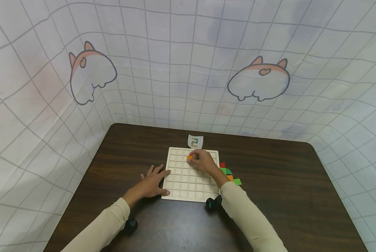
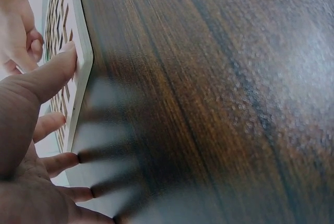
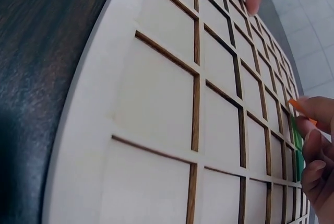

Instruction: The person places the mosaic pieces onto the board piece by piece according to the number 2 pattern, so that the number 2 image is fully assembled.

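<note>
A white gridded board (image 1: pixel 183 187) lies on the dark wooden table. Over its upper middle my right hand (image 1: pixel 205 162) pinches an orange tile (image 1: pixel 189 158) between thumb and fingers. In the right wrist view the orange tile (image 3: pixel 295 104) looks tilted, close above the grid. Green pieces (image 3: pixel 299 165) show in the board beside those fingers; the hand partly hides them. My left hand (image 1: pixel 152 184) is spread at the board's left edge. Its thumb (image 2: pixel 61 70) rests on the rim, and the fingertips touch the board's edge and the table.
Several red, green and orange tiles (image 1: pixel 230 177) lie at the board's right side, partly behind the right forearm. A small printed card (image 1: pixel 195 141) with a coloured pattern lies beyond the board's far edge. A white gridded curtain (image 1: pixel 181 70) surrounds the table. Black devices (image 1: pixel 213 203) sit under the wrists.
</note>
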{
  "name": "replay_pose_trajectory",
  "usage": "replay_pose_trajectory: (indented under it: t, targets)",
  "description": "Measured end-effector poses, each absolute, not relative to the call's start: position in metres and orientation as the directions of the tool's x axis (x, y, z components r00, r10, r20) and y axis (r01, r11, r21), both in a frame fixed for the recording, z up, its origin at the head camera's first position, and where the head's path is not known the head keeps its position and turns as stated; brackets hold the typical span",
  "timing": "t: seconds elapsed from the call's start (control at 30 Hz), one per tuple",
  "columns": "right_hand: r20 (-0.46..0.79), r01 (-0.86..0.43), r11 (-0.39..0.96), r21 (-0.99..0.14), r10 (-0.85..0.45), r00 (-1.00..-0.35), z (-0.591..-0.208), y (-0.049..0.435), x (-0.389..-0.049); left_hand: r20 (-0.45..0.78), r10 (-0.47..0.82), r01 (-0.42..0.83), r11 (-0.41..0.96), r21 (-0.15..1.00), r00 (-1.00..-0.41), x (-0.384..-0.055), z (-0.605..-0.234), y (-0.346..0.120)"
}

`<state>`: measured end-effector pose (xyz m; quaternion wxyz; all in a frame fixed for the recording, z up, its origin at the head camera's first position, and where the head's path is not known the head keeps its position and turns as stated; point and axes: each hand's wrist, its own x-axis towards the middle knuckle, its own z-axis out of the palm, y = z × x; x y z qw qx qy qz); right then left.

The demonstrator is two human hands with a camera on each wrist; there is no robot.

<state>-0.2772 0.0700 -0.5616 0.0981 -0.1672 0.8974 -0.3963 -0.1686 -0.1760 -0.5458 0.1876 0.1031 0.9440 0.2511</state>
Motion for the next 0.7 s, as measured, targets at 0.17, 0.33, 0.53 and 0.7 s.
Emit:
replay_pose_trajectory:
  t: [0.17, 0.33, 0.53, 0.7]
  targets:
    - [-0.052, -0.22, 0.646, -0.731, -0.375, -0.925, -0.561, 0.065, -0.278, -0.302, 0.289, 0.101, 0.853, 0.512, -0.909, -0.169, -0.546, -0.176]
    - [-0.067, -0.21, 0.659, -0.723, -0.369, -0.927, -0.559, 0.062, -0.278, -0.299, 0.288, 0.101, 0.852, 0.515, -0.91, -0.169, -0.546, -0.176]
    - [-0.055, -0.221, 0.667, -0.712, -0.366, -0.929, -0.56, 0.059, -0.279, -0.297, 0.29, 0.102, 0.85, 0.516, -0.91, -0.168, -0.546, -0.176]
    - [-0.053, -0.224, 0.678, -0.7, -0.362, -0.931, -0.56, 0.056, -0.279, -0.297, 0.293, 0.104, 0.849, 0.518, -0.909, -0.169, -0.546, -0.177]
